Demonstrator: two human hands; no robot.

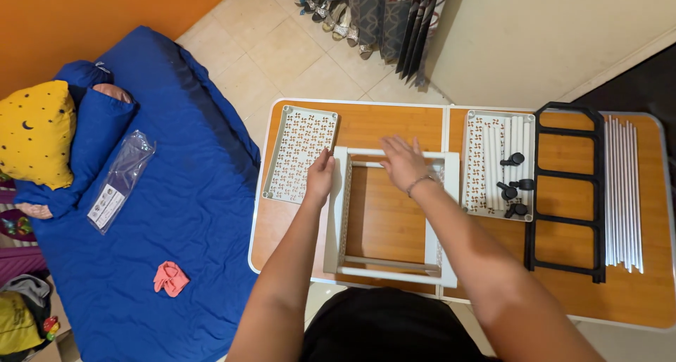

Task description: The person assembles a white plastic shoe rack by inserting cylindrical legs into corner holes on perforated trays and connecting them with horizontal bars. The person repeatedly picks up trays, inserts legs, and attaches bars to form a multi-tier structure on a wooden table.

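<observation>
A white rectangular frame (336,214) of perforated side panels and thin rods lies on the wooden folding table (380,225) in front of me. My left hand (320,176) grips the frame's left panel near its far corner. My right hand (403,162), a bracelet on its wrist, rests fingers spread on the far rod of the frame. A loose white patterned panel (301,153) lies just left of the frame.
To the right lie another patterned panel (479,158) carrying white tubes and black caster wheels (514,186), a black ladder-shaped frame (567,193) and a row of white rods (623,193). A blue mattress (176,193) with a plastic bag, pink cloth and yellow pillow lies left.
</observation>
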